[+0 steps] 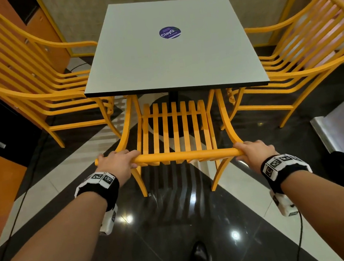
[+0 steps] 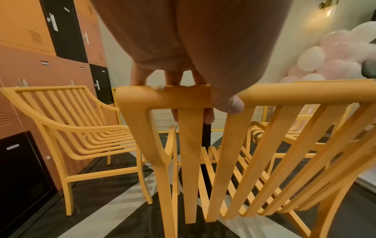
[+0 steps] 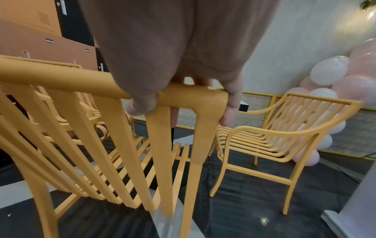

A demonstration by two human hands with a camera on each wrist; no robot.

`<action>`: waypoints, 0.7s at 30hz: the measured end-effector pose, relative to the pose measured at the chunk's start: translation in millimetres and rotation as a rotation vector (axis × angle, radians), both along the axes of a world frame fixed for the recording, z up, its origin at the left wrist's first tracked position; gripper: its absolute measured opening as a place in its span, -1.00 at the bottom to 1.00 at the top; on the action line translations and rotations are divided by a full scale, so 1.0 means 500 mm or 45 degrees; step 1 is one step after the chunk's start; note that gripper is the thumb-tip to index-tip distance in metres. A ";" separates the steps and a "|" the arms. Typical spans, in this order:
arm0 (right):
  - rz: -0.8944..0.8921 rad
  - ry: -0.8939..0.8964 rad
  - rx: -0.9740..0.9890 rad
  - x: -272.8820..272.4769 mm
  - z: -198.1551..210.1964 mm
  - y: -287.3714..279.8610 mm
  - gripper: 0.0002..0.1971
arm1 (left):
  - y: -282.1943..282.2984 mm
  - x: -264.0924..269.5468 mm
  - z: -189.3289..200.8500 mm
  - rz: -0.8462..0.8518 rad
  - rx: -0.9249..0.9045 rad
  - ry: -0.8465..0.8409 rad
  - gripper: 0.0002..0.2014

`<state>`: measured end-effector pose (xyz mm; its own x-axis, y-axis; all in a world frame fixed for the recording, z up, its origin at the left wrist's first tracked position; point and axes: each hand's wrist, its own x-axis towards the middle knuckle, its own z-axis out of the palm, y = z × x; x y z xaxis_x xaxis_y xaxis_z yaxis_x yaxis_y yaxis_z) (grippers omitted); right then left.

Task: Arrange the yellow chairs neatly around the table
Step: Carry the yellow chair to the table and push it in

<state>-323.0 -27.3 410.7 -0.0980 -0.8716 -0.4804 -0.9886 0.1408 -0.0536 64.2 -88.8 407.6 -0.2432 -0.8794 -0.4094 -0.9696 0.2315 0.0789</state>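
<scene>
Grey table w/ purple sticker; balloons
</scene>
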 end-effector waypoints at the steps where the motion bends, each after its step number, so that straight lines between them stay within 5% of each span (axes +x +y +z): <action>1: 0.001 0.001 0.007 -0.002 -0.001 -0.013 -0.79 | -0.012 -0.003 0.001 0.015 0.006 0.003 -0.75; 21: -0.010 0.015 0.094 -0.016 -0.009 -0.168 -0.81 | -0.160 -0.047 0.012 0.185 0.025 -0.003 -0.74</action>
<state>-330.7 -111.1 405.9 -0.1107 -0.8331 -0.5419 -0.9880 0.1515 -0.0311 40.8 -168.9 413.4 -0.1129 -0.8971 -0.4272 -0.9930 0.0869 0.0800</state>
